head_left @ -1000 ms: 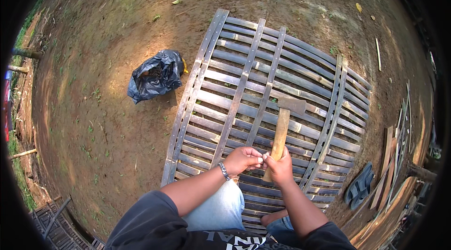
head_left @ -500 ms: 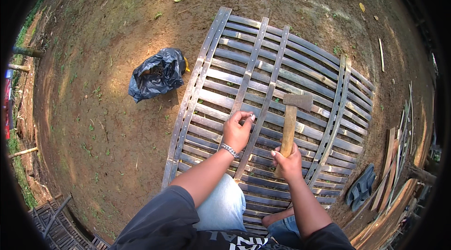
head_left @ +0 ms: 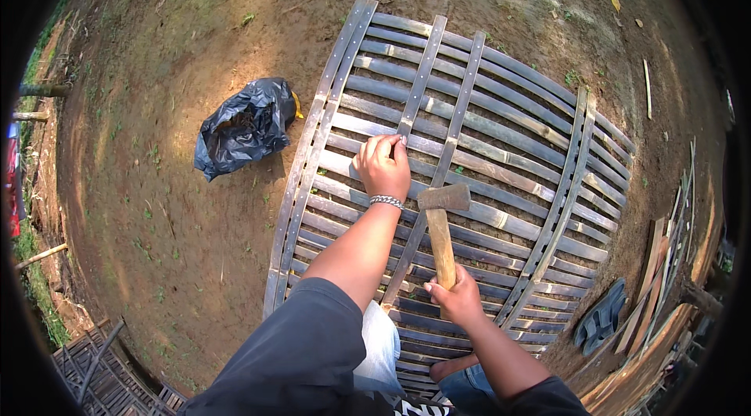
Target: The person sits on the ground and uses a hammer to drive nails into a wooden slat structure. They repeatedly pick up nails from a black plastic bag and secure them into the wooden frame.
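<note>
My right hand grips the wooden handle of a hammer. Its blocky, rusty head is raised above the slats, right of my left hand. My left hand, with a chain bracelet at the wrist, is pinched at a long lengthwise strip of the bamboo slat panel. Something tiny and pale shows at its fingertips, too small to make out. The panel has many dark crosswise slats under several lengthwise strips, with small shiny nail heads dotted along them.
A crumpled black plastic bag stands gaping on the bare soil left of the panel. Sandals lie at the right, beside wooden boards and thin strips. A slatted bamboo structure stands at the lower left. My legs are at the panel's near side.
My left hand has moved farther away along the panel and turned back-up, its pinch now at a strip. My right hand has brought the hammer left and slightly nearer to me.
</note>
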The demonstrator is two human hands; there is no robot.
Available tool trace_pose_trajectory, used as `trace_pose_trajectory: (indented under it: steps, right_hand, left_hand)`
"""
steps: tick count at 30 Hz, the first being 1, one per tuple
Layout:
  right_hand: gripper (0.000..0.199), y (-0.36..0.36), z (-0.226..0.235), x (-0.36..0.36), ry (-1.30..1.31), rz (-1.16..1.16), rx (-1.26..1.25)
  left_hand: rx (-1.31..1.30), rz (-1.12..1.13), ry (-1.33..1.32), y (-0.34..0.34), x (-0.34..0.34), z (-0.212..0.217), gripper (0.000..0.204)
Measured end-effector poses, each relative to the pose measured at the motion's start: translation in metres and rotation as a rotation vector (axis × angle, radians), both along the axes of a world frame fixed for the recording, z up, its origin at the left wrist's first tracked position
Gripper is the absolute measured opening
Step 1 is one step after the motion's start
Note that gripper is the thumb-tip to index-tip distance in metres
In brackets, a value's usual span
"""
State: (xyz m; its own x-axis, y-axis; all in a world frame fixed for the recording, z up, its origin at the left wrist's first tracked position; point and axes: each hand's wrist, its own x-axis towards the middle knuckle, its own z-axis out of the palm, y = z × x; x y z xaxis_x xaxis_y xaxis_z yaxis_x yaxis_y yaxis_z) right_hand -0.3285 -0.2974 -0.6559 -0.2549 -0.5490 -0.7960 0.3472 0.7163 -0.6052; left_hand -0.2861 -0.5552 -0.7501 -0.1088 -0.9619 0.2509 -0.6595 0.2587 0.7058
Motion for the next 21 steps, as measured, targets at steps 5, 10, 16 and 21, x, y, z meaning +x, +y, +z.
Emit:
trace_pose_trajectory:
  steps: [5,10,16,21]
  right_hand:
    - [0.047,-0.008,-0.003,-0.012,0.003,0.138,0.072]
    - [0.051,-0.041,-0.016,-0.049,0.116,0.252,0.047]
    - [0.043,-0.092,-0.004,-0.076,0.622,0.428,-0.207]
    - [0.045,-0.112,0.008,-0.085,0.699,0.526,-0.264]
  left_hand:
    - [0.008,0.027,-0.045,0.000,-0.001,-0.003,0.005]
    - [0.002,0.026,-0.041,0.001,-0.005,-0.003,0.003]
    - [-0.030,0.010,-0.040,-0.002,-0.002,0.003,0.004]
    - [-0.064,0.016,-0.053,-0.001,-0.003,-0.001,0.006]
